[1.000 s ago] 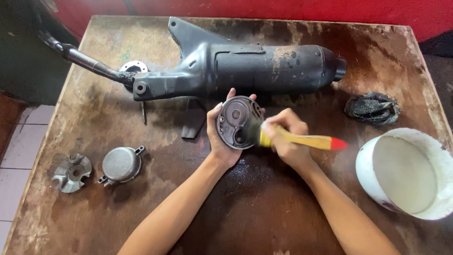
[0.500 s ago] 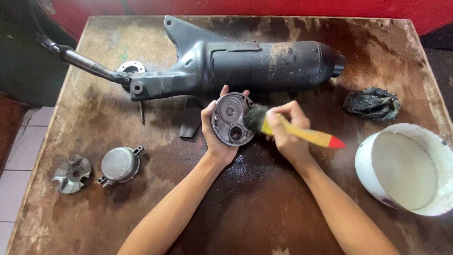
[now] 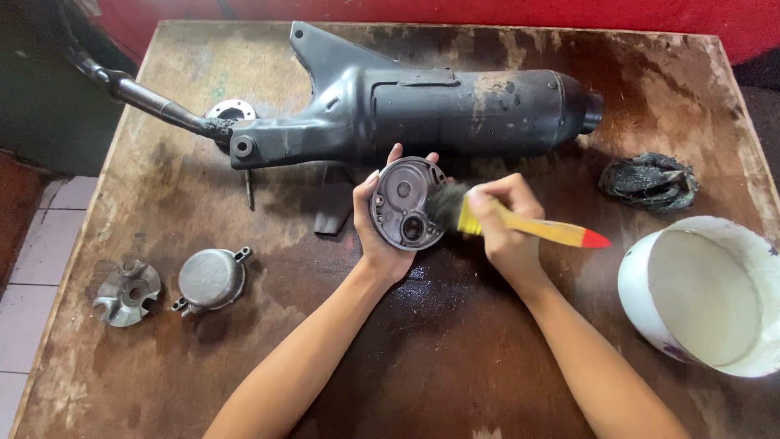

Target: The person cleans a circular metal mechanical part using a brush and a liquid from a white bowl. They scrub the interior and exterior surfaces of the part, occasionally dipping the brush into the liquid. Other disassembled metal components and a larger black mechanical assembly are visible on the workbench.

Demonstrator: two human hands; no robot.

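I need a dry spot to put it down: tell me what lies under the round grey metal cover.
The left hand cups the round grey metal cover from behind. Below both lies the wet, dark-stained wooden table. The palm hides the cover's back.

Bucket [image 3: 705,294] right of exhaust [image 3: 422,106]

no packages, labels, signs or screens in view

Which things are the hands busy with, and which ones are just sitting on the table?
In use:
left hand holding the round metal cover
right hand holding the yellow brush

Lying about:
black exhaust
white bucket
dark rag
domed cap
finned part
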